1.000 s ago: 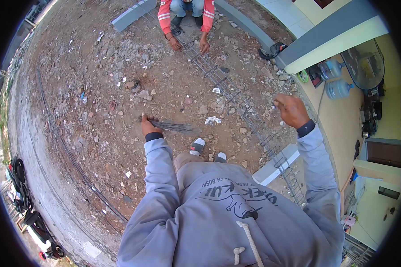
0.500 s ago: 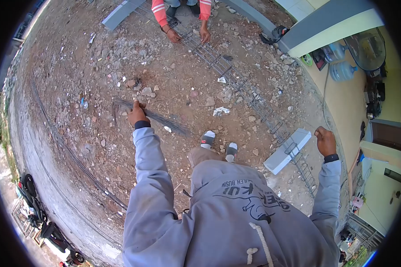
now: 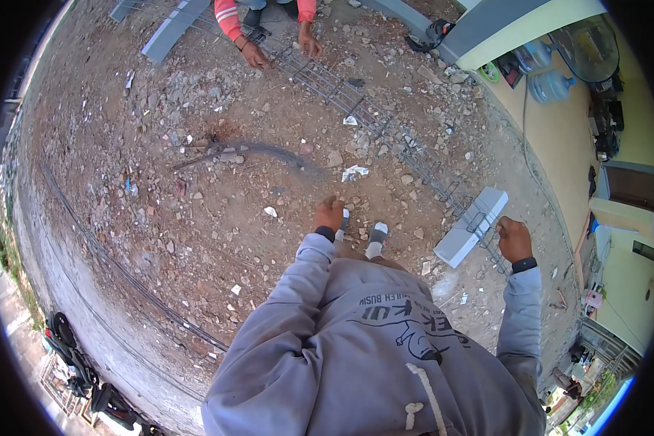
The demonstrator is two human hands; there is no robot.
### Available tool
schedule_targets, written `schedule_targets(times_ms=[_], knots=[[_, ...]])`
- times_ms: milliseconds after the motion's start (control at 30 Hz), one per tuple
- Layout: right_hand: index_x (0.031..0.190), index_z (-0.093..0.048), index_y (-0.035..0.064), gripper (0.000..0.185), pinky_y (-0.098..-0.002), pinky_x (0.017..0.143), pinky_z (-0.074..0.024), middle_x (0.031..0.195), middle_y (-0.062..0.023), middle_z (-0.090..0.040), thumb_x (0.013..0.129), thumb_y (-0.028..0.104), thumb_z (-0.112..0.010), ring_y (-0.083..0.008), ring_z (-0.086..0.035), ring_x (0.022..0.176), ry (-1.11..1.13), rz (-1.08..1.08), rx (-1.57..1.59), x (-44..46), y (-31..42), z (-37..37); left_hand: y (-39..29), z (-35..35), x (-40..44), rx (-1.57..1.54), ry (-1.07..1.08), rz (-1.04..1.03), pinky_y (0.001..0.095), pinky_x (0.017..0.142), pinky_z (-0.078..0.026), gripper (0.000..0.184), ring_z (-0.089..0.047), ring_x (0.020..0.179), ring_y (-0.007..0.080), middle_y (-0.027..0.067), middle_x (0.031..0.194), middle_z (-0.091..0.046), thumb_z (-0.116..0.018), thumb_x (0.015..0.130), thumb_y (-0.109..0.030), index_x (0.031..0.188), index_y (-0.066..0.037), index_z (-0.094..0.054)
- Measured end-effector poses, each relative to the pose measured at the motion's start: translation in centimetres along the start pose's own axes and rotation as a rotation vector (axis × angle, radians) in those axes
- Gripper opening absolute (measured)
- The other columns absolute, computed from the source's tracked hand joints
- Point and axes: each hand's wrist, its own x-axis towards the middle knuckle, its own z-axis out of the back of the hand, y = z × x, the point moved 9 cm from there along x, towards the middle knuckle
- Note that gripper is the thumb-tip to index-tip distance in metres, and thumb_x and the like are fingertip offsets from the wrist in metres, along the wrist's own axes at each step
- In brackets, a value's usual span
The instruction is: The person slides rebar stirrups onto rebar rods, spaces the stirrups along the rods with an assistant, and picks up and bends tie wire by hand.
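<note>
My left hand [image 3: 329, 215] is in front of my body, just above my feet, its fingers curled together. Anything inside it is hidden. Away from that hand, a bundle of thin dark wires [image 3: 258, 149] shows beyond it, blurred at its right end. My right hand [image 3: 514, 240] is closed, near the lower end of a long rebar cage [image 3: 374, 120]; whatever its fingers pinch is too small to name. The cage runs diagonally and crosses a grey block [image 3: 472, 227] beside my right hand.
A co-worker in red sleeves [image 3: 229, 22] crouches at the far end, both hands by the cage. Another grey block [image 3: 173, 29] is at upper left. Long dark bars [image 3: 134, 283] lie on the left. Water jugs [image 3: 551, 86] stand at right; motorbikes [image 3: 69, 352] are at lower left.
My left hand has let go of the wire bundle and moved right, toward my feet. My right hand has come down beside the near block. The view has shifted.
</note>
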Motion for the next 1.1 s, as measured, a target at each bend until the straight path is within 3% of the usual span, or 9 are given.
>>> schedule_targets(times_ms=[167,267,367,400,500,667,800,967,1100], knots=[[0.078,-0.055,0.0045,0.007,-0.0464,0.058,-0.0462,0.070,-0.0158,-0.060,0.072,0.004,-0.055,-0.0350,-0.060,0.069,0.013,0.139,-0.039,0.1,6.3,0.6,-19.9,-1.4,-9.1,-0.007,0.233,-0.487,0.0342,0.083,-0.046,0.041,-0.059,0.099,0.0271,0.0166,0.114,-0.057,-0.055,0.087,-0.034,0.114,-0.002,-0.058],[0.081,-0.056,0.0036,0.015,-0.0452,0.059,-0.0469,0.074,-0.0148,-0.061,0.067,0.000,-0.052,-0.0342,-0.060,0.071,0.005,0.188,0.035,0.1,9.9,1.9,-30.8,-3.9,-14.4,-0.096,0.316,-1.073,0.0361,0.075,-0.047,0.035,-0.061,0.085,0.0316,0.0164,0.102,-0.060,-0.051,0.089,-0.033,0.110,-0.005,-0.058],[0.085,-0.057,0.0045,0.018,-0.0449,0.061,-0.0471,0.077,-0.0147,-0.061,0.068,0.002,-0.053,-0.0342,-0.060,0.072,-0.091,0.201,0.127,-0.2,10.3,3.7,-34.9,-8.8,-17.8,-0.138,0.773,-1.049,0.0333,0.070,-0.048,0.034,-0.061,0.077,0.0273,0.0150,0.089,-0.063,-0.048,0.092,-0.033,0.103,-0.003,-0.060],[0.086,-0.057,0.0056,0.019,-0.0450,0.061,-0.0469,0.077,-0.0145,-0.061,0.068,0.002,-0.053,-0.0345,-0.060,0.072,-0.125,0.205,0.173,-0.6,9.7,4.1,-35.2,-10.3,-18.6,-0.073,0.991,-0.889,0.0312,0.068,-0.047,0.035,-0.061,0.072,0.0220,0.0127,0.078,-0.063,-0.045,0.094,-0.032,0.099,-0.002,-0.062],[0.088,-0.056,0.0078,0.016,-0.0452,0.060,-0.0466,0.077,-0.0136,-0.061,0.072,0.005,-0.054,-0.0346,-0.060,0.073,-0.174,0.258,0.395,-2.4,8.7,5.9,-35.6,-11.7,-20.5,0.010,1.175,-0.786,0.0283,0.073,-0.045,0.040,-0.055,0.078,0.0133,0.0062,0.083,-0.062,-0.041,0.096,-0.033,0.106,0.001,-0.059],[0.088,-0.055,0.0075,0.011,-0.0458,0.063,-0.0458,0.080,-0.0130,-0.060,0.078,0.010,-0.054,-0.0354,-0.059,0.077,-0.214,0.120,0.433,-5.5,5.2,4.5,-35.4,-14.2,-23.2,0.190,1.223,-0.948,0.0257,0.073,-0.044,0.034,-0.054,0.077,0.0112,0.0044,0.083,-0.061,-0.045,0.095,-0.028,0.103,0.001,-0.060],[0.084,-0.053,0.0090,0.008,-0.0455,0.062,-0.0453,0.081,-0.0108,-0.058,0.077,0.013,-0.054,-0.0333,-0.059,0.080,-0.272,0.045,0.411,-7.9,2.2,3.9,-34.0,-16.8,-25.1,0.167,1.366,-0.751,0.0270,0.066,-0.046,0.027,-0.055,0.070,0.0116,0.0060,0.078,-0.060,-0.049,0.093,-0.021,0.106,-0.001,-0.061],[0.080,-0.058,0.0084,0.009,-0.0446,0.063,-0.0476,0.081,-0.0101,-0.060,0.073,0.014,-0.057,-0.0319,-0.061,0.079,-0.497,-0.055,0.307,-11.6,-1.7,5.6,-35.6,-19.4,-27.6,0.143,1.199,-0.785,0.0235,0.054,-0.043,0.025,-0.051,0.061,0.0071,0.0033,0.069,-0.058,-0.050,0.092,-0.019,0.102,0.001,-0.062],[0.080,-0.060,0.0095,0.010,-0.0423,0.063,-0.0486,0.079,-0.0085,-0.057,0.072,0.014,-0.058,-0.0296,-0.061,0.080,-0.596,-0.143,0.279,-14.1,-4.7,3.9,-36.2,-22.1,-30.8,0.285,1.175,-0.961,0.0235,0.046,-0.040,0.022,-0.050,0.053,0.0070,0.0029,0.064,-0.057,-0.052,0.090,-0.017,0.099,-0.001,-0.063]])
